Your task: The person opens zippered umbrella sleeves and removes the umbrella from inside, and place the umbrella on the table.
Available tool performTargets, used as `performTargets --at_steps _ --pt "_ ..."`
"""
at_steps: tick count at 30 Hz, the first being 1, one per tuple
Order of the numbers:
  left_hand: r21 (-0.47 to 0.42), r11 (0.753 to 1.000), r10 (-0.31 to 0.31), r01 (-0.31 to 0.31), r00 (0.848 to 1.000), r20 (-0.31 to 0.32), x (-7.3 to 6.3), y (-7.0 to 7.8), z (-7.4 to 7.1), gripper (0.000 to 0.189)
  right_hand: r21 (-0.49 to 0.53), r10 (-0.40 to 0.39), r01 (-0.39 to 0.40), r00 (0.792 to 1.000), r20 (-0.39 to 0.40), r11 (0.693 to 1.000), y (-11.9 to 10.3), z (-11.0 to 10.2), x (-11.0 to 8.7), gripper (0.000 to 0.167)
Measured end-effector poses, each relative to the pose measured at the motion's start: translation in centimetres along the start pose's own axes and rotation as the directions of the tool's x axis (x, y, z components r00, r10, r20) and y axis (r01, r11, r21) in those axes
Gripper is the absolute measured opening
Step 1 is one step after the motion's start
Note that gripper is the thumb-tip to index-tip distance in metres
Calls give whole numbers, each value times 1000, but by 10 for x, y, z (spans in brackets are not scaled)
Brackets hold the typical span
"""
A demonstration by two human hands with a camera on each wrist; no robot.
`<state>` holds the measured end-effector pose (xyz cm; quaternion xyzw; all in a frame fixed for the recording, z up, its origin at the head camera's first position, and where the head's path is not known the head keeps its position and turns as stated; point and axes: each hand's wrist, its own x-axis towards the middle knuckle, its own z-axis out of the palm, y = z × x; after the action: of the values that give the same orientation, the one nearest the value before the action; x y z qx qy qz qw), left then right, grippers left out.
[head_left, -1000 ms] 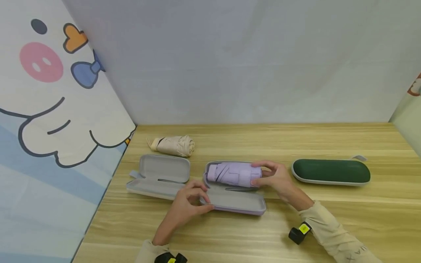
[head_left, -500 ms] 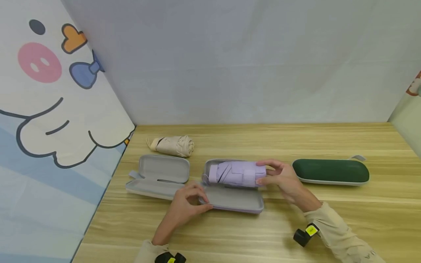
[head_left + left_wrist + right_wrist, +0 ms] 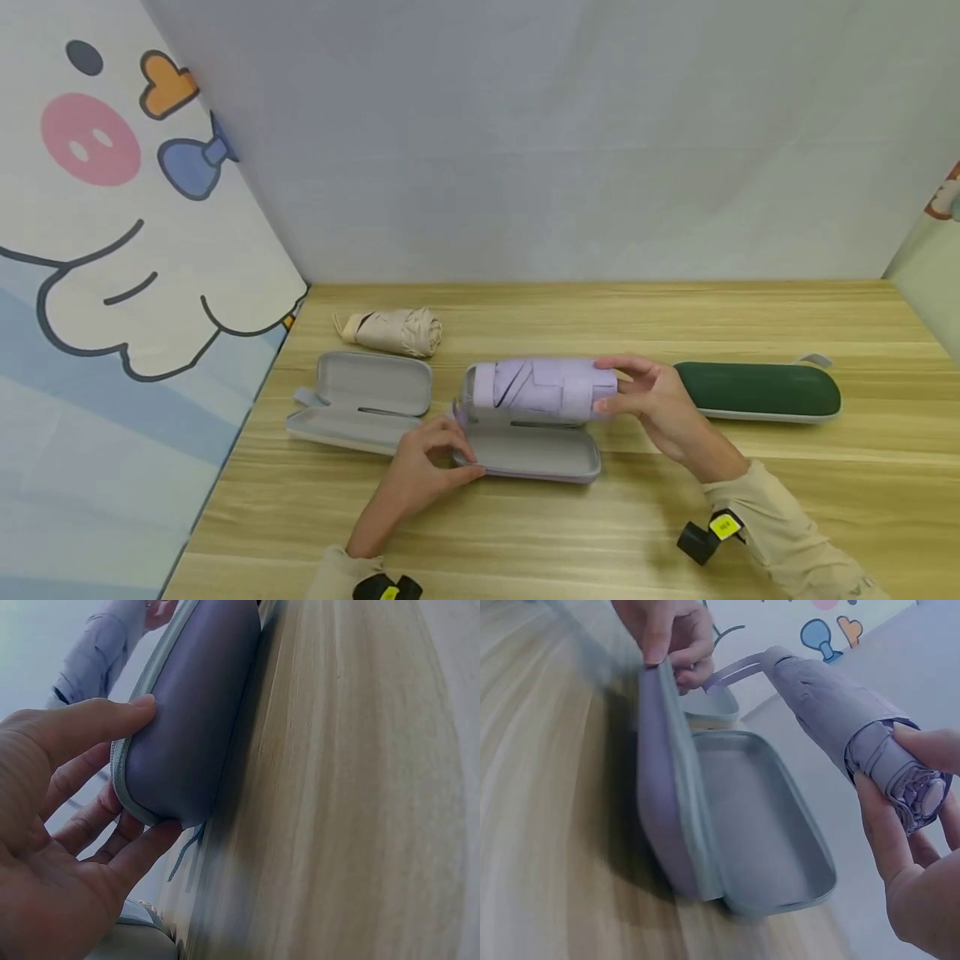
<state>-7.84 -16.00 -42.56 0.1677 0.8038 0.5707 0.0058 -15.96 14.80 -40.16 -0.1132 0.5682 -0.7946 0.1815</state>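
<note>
A folded lilac umbrella [image 3: 543,387] is gripped at its right end by my right hand [image 3: 660,412]. In the right wrist view the umbrella [image 3: 832,705] is above the open purple case [image 3: 761,825], its wrist strap [image 3: 735,673] trailing from the far end. The case's grey-lined halves lie spread, one behind the other, with the umbrella overlapping the rear half in the head view. My left hand [image 3: 431,467] pinches the front half [image 3: 532,454] at its left end. In the left wrist view the thumb presses on the rim and fingers curl under the purple shell [image 3: 187,712].
An open cream case [image 3: 360,425] with grey lining lies to the left, partly behind my left hand. Behind it rests a rolled beige umbrella [image 3: 393,332]. On the right sits a closed green case [image 3: 761,389], its left end overlapped by my right hand. A pale curtain backs the table.
My right hand has lifted the lilac umbrella up out of the case's rear half and shifted it slightly right. My left hand stays at the case, almost unmoved.
</note>
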Motion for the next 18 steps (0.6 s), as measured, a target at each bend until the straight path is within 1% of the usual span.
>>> performTargets --at_steps 4,8,10,18 --pt "-1 1000 -16 16 1000 8 -1 1 0 12 8 -17 17 1000 8 1000 -10 2 2 46" --pt "4 999 -33 33 999 12 -1 3 -1 11 15 -10 10 1000 -17 1000 -20 4 7 45" --pt "12 999 -30 30 999 11 -1 2 -1 11 12 -8 9 999 -34 1000 -23 5 10 44" --pt "-20 1000 -22 23 1000 16 0 1 1 11 27 4 -2 997 -79 1000 -27 2 25 40"
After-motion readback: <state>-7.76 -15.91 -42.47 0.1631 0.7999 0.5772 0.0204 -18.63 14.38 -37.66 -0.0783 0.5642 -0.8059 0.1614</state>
